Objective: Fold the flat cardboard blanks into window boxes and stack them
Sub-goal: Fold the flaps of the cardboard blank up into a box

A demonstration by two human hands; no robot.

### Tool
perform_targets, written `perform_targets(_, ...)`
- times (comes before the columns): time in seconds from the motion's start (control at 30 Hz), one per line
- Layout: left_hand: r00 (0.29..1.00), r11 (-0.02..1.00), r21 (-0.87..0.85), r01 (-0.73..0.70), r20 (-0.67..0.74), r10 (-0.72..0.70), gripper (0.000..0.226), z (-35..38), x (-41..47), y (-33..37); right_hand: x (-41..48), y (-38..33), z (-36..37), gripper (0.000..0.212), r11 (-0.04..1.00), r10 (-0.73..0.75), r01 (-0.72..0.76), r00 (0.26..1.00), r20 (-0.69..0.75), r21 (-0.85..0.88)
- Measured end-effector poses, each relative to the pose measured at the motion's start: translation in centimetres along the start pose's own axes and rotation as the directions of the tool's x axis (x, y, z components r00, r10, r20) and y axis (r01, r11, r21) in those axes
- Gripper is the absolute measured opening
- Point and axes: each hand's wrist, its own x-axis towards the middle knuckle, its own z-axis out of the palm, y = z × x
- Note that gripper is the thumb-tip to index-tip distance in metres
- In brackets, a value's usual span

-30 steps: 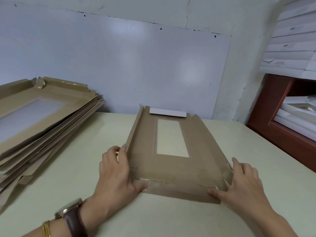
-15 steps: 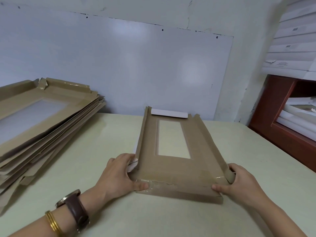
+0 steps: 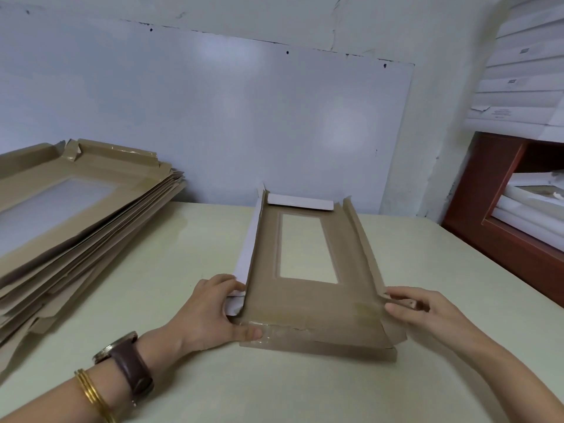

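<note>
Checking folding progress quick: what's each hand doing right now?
The left hand grips the left flap of the cardboard box.
The right hand pinches the right flap.

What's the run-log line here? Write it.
left hand: grips blank left flap | right hand: pinches right corner tab | side flaps: raised | stack of blanks: at left

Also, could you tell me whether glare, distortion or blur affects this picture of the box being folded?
Head view: soft light patches glare on the whiteboard; the tape strip on the cardboard blank shines beside the left hand; the wide-angle lens bows the whiteboard's top edge and tilts the wooden shelf at right; the right hand looks slightly soft; no hard shadows.
</note>
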Motion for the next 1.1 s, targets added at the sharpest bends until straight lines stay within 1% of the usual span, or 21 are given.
perform_targets(0.03, 1.0, 1.0, 0.016, -0.002, 0.009, 0.002, 0.094, 0.0, 0.0, 0.0, -0.2, 0.1, 0.2, 0.033, 1.0, -0.015, 0.015, 1.0, 0.013, -0.014)
perform_targets(0.17, 0.998, 0.998, 0.068, -0.006, 0.062, 0.002, 0.091, -0.3, 0.2, 0.1, -0.4, 0.0, 0.5, 0.04, 0.992, -0.077, 0.085, 0.993, 0.084, -0.089)
perform_targets(0.23, 0.998, 0.997, 0.08, -0.023, 0.064, 0.018, 0.083, -0.4, 0.3, 0.0, -0.2, 0.1, 0.2, 0.035, 0.984, -0.086, 0.101, 0.991, 0.102, -0.146)
perform_targets(0.3, 0.996, 0.994, 0.09, -0.069, 0.057, 0.064, 0.079, -0.6, 0.4, 0.1, 0.1, 0.0, -0.1, 0.028, 0.97, -0.103, 0.126, 0.987, 0.12, -0.209)
perform_targets(0.43, 0.984, 0.977, 0.127, -0.172, 0.06, 0.165, 0.072, -0.8, 0.7, 0.8, 0.3, -0.2, -0.1, 0.029, 0.927, -0.138, 0.186, 0.976, 0.167, -0.325)
perform_targets(0.53, 0.978, 0.97, 0.142, -0.2, 0.093, 0.188, 0.061, -0.8, 1.0, 0.9, 0.4, 0.0, 0.2, 0.032, 0.917, -0.151, 0.204, 0.973, 0.174, -0.343)
perform_targets(0.63, 0.973, 0.964, 0.167, -0.209, 0.135, 0.188, 0.054, -1.0, 1.2, 0.8, 0.4, 0.0, 0.4, 0.033, 0.932, -0.123, 0.176, 0.976, 0.179, -0.318)
perform_targets(0.7, 0.97, 0.959, 0.179, -0.219, 0.148, 0.193, 0.055, -1.2, 1.3, 0.9, 0.5, -0.3, 0.3, 0.031, 0.944, -0.112, 0.166, 0.974, 0.198, -0.286)
perform_targets(0.73, 0.969, 0.958, 0.181, -0.22, 0.156, 0.193, 0.056, -1.3, 1.3, 1.0, 0.5, -0.5, 0.0, 0.032, 0.94, -0.102, 0.169, 0.968, 0.231, -0.296)
perform_targets(0.83, 0.958, 0.956, 0.186, -0.227, 0.221, 0.184, 0.057, -2.0, 1.5, 1.4, 0.9, -1.0, -0.8, 0.046, 0.898, -0.03, 0.184, 0.932, 0.362, -0.399)
perform_targets(0.93, 0.937, 0.952, 0.194, -0.236, 0.303, 0.171, 0.063, -2.8, 1.7, 1.6, 1.2, -1.0, -1.2, 0.053, 0.841, -0.012, 0.226, 0.916, 0.401, -0.492)
perform_targets(1.0, 0.923, 0.952, 0.195, -0.234, 0.351, 0.155, 0.064, -3.1, 1.9, 1.8, 1.3, -0.8, -1.3, 0.057, 0.821, -0.024, 0.251, 0.913, 0.408, -0.512)
perform_targets(1.03, 0.917, 0.959, 0.183, -0.217, 0.376, 0.135, 0.064, -3.2, 2.0, 1.9, 1.3, -0.7, -1.2, 0.057, 0.822, -0.036, 0.258, 0.913, 0.406, -0.508)
perform_targets(1.07, 0.911, 0.975, 0.135, -0.179, 0.397, 0.113, 0.064, -3.4, 2.1, 2.1, 1.3, -0.7, -1.2, 0.055, 0.828, -0.054, 0.266, 0.914, 0.401, -0.494)
perform_targets(1.1, 0.907, 0.993, 0.047, -0.112, 0.412, 0.083, 0.067, -3.6, 2.1, 2.2, 1.3, -0.6, -1.2, 0.053, 0.834, -0.076, 0.277, 0.915, 0.397, -0.478)
